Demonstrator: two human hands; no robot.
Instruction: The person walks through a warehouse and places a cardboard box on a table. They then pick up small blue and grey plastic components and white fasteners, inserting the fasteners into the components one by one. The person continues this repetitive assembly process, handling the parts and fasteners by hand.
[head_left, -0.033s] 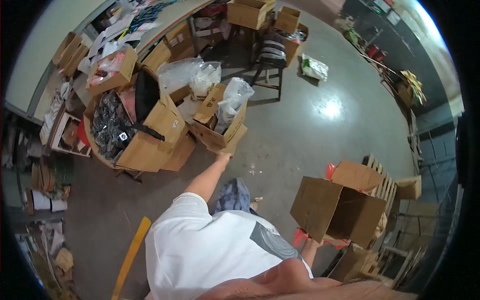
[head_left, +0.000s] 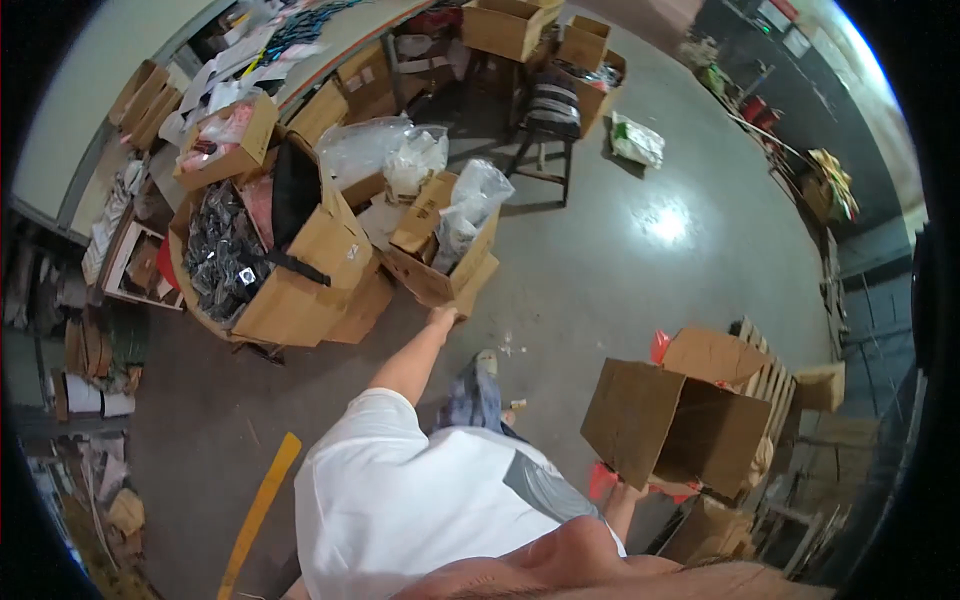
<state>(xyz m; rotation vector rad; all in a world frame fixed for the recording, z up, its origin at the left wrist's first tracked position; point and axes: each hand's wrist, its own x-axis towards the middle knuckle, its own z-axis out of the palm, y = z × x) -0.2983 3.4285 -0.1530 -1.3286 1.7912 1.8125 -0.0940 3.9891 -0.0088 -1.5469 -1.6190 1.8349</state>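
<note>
With my left arm stretched forward, my left hand is closed on the near edge of an open cardboard box. A clear plastic bag bulges out of that box. Low on the right, my right hand grips the bottom edge of a larger open cardboard box, tilted so its dark hollow inside faces right. Part of the right hand's fingers is hidden by this box. Red plastic shows beside the right hand.
A big carton of dark plastic-wrapped items stands left of the left-hand box. Farther off are a stool, a white-green packet on the floor and a cluttered workbench. A wooden pallet lies right; yellow tape marks the floor.
My foot has come into sight ahead of my body, below the left-hand box. The view has shifted slightly; both hands keep their hold on the boxes.
</note>
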